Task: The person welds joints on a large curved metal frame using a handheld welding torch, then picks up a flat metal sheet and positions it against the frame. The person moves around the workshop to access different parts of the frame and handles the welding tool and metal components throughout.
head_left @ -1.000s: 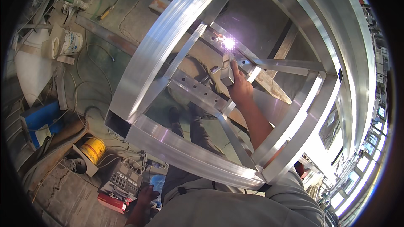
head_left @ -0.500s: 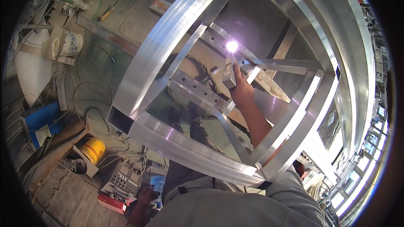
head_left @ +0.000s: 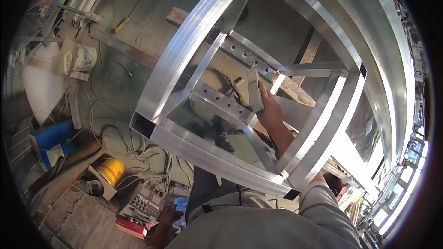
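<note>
My right hand (head_left: 270, 110) reaches through a welded frame of bare metal box tubes (head_left: 217, 161). It is closed around a boxy metal piece (head_left: 254, 91) that looks like a short rectangular tube, tilted upright. Just beyond that piece runs a drilled crossbar (head_left: 244, 55) with a row of round holes; a small orange glow shows at its right end. A second drilled crossbar (head_left: 217, 99) lies nearer. At the lower left, my left hand (head_left: 170, 217) hangs low beside a printed carton (head_left: 140, 205). Its fingers look apart, with nothing clearly in them, though shadow hides part.
Tangled cables (head_left: 157, 163) spread over the floor at left, near a yellow spool (head_left: 110, 171) and a blue box (head_left: 54, 143). A white bucket (head_left: 84, 58) stands farther back. Large curved metal profiles (head_left: 397, 78) rise at right. Wooden beams (head_left: 300, 90) lie beneath the frame.
The bright arc at the far crossbar has gone out. My right hand and the boxy metal piece have drawn back slightly toward me. The whole view has shifted a little.
</note>
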`<state>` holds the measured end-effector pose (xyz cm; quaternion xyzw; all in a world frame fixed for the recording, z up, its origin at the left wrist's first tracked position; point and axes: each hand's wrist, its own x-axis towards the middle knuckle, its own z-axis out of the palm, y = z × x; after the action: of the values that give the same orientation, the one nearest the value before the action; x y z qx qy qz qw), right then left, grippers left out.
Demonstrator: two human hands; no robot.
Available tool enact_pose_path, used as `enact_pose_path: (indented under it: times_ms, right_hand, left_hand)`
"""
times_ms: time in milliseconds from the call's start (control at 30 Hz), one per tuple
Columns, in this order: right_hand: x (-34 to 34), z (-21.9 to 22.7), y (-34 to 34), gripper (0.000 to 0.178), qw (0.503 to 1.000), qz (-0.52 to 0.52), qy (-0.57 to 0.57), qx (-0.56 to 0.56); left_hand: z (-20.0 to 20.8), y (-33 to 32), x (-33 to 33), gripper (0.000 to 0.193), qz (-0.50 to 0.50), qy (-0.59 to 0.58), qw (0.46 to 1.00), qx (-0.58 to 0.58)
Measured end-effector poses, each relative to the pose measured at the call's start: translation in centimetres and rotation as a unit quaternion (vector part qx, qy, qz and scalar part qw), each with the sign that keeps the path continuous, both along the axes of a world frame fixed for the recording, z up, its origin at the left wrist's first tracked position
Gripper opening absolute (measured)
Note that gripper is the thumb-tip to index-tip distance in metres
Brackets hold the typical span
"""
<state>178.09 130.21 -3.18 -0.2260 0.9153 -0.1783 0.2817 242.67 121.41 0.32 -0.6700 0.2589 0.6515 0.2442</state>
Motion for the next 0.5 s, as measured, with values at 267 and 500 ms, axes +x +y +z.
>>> enact_pose_path:
  times_ms: [267,500]
  right_hand:
    - [4.5,2.1,9.0,0.065,0.969,-0.014,-0.086,-0.233]
    - [10.5,3.2,20.7,0.061,0.951,-0.073,-0.124,-0.274]
  left_hand:
    - [2.8,-3.6,-4.8,0.049,-0.044,0.054,0.997,-0.039]
    - [3.3,-9.1,-6.1,0.058,-0.103,0.077,0.988,-0.086]
